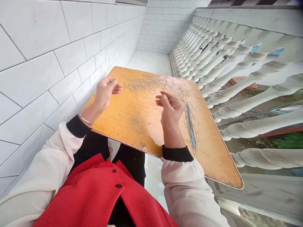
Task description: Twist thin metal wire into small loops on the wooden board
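Note:
A worn orange wooden board [132, 110] lies across my lap. At its far end sits a tangled pile of thin wire rings [151, 83], and a bundle of straight thin wires [190, 126] lies along its right side. My left hand [106, 91] hovers over the board's left edge with the fingers curled together in a pinch; what it holds is too small to see. My right hand [170, 108] is raised over the board's middle, beside the straight wires, fingers also curled in a pinch on something I cannot make out.
A white tiled wall [47, 63] runs close along the left. A white stone balustrade [236, 63] lines the right, with garden ground beyond it. A pale tiled floor [151, 60] stretches ahead past the board.

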`<state>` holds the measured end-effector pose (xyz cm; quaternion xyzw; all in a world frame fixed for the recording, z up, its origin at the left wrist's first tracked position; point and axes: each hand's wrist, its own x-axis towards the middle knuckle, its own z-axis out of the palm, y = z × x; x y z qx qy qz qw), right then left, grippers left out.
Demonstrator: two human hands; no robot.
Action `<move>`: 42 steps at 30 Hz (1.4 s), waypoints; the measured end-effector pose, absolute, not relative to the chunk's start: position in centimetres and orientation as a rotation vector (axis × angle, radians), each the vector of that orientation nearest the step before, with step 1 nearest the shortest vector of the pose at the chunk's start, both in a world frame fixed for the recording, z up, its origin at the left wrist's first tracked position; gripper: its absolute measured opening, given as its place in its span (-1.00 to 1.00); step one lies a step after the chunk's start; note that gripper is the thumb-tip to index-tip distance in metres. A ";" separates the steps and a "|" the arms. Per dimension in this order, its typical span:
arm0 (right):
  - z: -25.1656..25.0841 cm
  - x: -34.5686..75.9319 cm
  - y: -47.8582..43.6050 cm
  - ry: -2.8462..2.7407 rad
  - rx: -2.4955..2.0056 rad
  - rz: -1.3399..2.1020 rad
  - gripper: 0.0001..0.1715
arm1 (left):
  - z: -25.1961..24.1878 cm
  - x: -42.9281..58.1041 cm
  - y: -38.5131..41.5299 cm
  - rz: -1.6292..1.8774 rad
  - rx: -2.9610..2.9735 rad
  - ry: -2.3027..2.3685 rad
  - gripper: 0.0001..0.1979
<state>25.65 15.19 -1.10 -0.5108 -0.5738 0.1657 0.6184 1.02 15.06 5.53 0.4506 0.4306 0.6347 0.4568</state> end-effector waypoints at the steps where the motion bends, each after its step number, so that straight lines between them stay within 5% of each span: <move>1: -0.9 25.0 14.8 -1.348 -1.140 0.268 -0.57 | 5.3 1.8 14.7 1.512 1.136 1.059 -0.85; 10: -2.1 22.0 12.3 -1.922 -1.171 0.322 -0.56 | 2.8 5.9 14.8 1.254 1.058 0.917 -0.86; 28: -2.1 25.1 13.6 -2.058 -1.493 0.969 -0.59 | 1.5 2.8 17.5 1.457 0.911 1.017 -0.83; 32: -1.5 27.1 14.1 -2.073 -1.704 0.645 -0.63 | 1.5 3.0 17.5 1.474 0.875 1.025 -0.82; 37: -1.3 25.6 13.5 -1.935 -1.449 -0.044 -0.49 | 0.7 4.5 16.9 1.347 0.888 0.985 -0.84; 42: -2.4 22.5 12.8 -2.023 -1.289 0.134 -0.59 | 0.0 5.3 16.2 1.163 0.896 0.882 -0.84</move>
